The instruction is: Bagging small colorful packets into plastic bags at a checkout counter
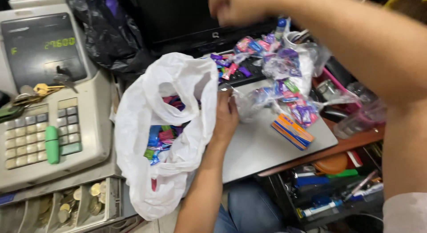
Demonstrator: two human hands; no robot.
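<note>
- Leftmost, a beige cash register point(53, 104) stands with a bunch of keys point(31, 94) in its lock, a green marker point(52, 145) on its keypad and its coin drawer point(66, 206) open below. None of it touches the work.
- Next, the white plastic bag point(164, 126) sags beside the register, its mouth open and wrapped candies point(161, 139) showing inside. It would probably go best if the mouth stays wide and the rim taut, as the film looks limp.
- At centre, the left hand point(226, 117) pinches the bag's right rim, fingers closed on the plastic and resting on the grey laptop point(262, 146).
- Above, the right hand point(235, 7) hangs over the laptop's keyboard, blurred and curled. Whether it holds anything I cannot tell.
- Rightward, clear bags of candies point(289, 77) are heaped on the laptop, with an orange and blue box point(292, 131) just beside them. This heap crowds the space near the bag's mouth.
- Beyond, the right forearm crosses over a shelf of pens and small clutter point(329, 188) well apart.
</note>
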